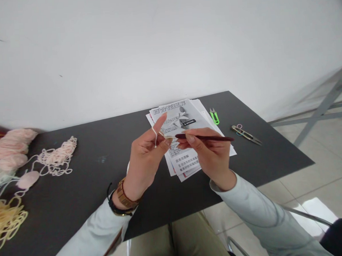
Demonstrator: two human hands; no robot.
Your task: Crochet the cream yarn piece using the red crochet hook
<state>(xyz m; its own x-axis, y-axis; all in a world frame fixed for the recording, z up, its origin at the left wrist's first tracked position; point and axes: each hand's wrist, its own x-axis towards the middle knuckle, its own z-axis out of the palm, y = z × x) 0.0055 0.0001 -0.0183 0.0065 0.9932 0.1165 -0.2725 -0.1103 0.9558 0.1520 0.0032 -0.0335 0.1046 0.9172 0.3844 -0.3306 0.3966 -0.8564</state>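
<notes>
My right hand (210, 150) grips a crochet hook (213, 137) with a dark red-brown handle, held like a pencil and pointing left. Its thin tip meets pale yarn (155, 135) at the fingers of my left hand (148, 156). The yarn loops over my raised left index finger, while the thumb pinches its end near the hook. Whatever stitches sit at the pinch are too small to make out. Both hands are above a stack of printed sheets (187, 163) with Chinese text and a flower picture.
Green thread snips (214, 117) and metal snips (246, 134) lie right of the papers on the dark table (106, 207). At the left are pink skeins (13, 146), loose pink yarn (59, 156) and yellow yarn (6, 220). A white wall (126, 50) borders the table's back.
</notes>
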